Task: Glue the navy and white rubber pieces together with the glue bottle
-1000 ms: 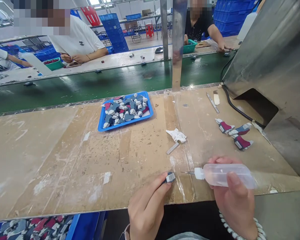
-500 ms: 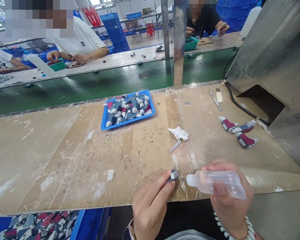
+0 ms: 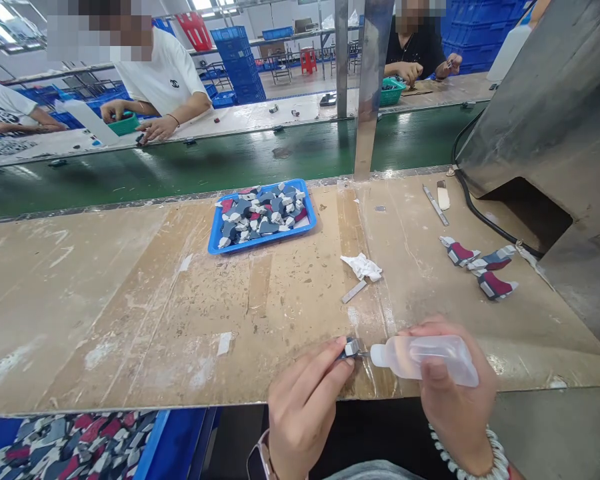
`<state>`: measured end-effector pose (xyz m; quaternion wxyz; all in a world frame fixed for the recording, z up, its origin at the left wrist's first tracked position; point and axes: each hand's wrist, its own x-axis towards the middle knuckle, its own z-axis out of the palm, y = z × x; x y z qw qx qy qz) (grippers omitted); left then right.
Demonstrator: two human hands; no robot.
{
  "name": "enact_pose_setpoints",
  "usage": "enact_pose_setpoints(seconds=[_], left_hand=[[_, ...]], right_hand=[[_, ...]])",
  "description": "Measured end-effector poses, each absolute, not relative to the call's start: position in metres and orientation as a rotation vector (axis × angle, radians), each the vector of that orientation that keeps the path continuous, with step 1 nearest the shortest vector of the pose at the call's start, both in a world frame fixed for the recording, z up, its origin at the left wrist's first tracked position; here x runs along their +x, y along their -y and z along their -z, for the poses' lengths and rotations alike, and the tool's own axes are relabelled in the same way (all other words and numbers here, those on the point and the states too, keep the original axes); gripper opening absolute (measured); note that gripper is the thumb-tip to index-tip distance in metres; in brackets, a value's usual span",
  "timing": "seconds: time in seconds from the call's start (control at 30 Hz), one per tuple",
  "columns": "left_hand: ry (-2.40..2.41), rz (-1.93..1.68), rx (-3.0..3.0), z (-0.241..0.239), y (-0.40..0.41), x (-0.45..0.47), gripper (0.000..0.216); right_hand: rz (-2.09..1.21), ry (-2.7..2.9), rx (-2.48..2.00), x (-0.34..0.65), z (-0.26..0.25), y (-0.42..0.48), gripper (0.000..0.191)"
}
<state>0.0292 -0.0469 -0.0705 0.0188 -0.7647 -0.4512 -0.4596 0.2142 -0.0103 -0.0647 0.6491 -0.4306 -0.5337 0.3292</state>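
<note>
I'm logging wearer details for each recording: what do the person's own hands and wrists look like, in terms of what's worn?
Both hands are ungloved. The left hand has a watch with a dark face and pinkish band at its wrist. The right hand has a chunky, pale bracelet. No sleeves show at either wrist.

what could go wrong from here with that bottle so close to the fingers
The thin tip of the squeeze bottle is near the left hand, so a slip might jab a finger. The small grey piece is pinched at the fingertips and could twist if pushed. The bottle lies nearly sideways in the right hand; squeezing too hard might spill contents onto the worktable.
</note>
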Motion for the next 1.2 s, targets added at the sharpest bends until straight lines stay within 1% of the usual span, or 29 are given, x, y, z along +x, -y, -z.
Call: enact_pose_setpoints(seconds=[0.2,0.3,0.47,0.57,0.7,0.9,1.0,1.1,1.2], left_hand=[[1.386,1.438,-2.362,0.075,0.047,0.029,0.032],[1.381,1.442,-2.365,0.074,0.048,0.029,0.032],[1.324,1.465,-2.533,0.063,0.054,0.029,0.019],[1.397,1.435,-2.525,0.057,0.054,0.028,0.02],[1.418,1.267,-2.562,0.05,0.045,0.025,0.022],[1.236,1.049,-2.639,0.034,0.033,0.024,0.012],[1.163,1.015,-2.632,0.031,0.031,0.024,0.007],[1.104,0.975,-2.6,0.036,0.032,0.024,0.01],[1.112,1.039,-2.561,0.044,0.033,0.024,0.009]], right_hand=[[-0.759,1.154,-0.996,0.215,0.069,0.011,0.028],[-0.764,0.982,-0.95,0.214,0.068,0.009,0.026],[-0.875,0.763,-0.91,0.214,0.062,0.003,0.025],[-0.901,0.792,-0.887,0.214,0.061,0.001,0.023],[-0.851,0.865,-0.913,0.215,0.063,0.003,0.022],[-0.821,0.966,-0.923,0.217,0.066,0.006,0.022],[-0.827,1.011,-0.944,0.217,0.065,0.007,0.022],[-0.856,1.002,-0.955,0.217,0.065,0.008,0.022],[-0.877,0.971,-0.986,0.217,0.065,0.008,0.024]])
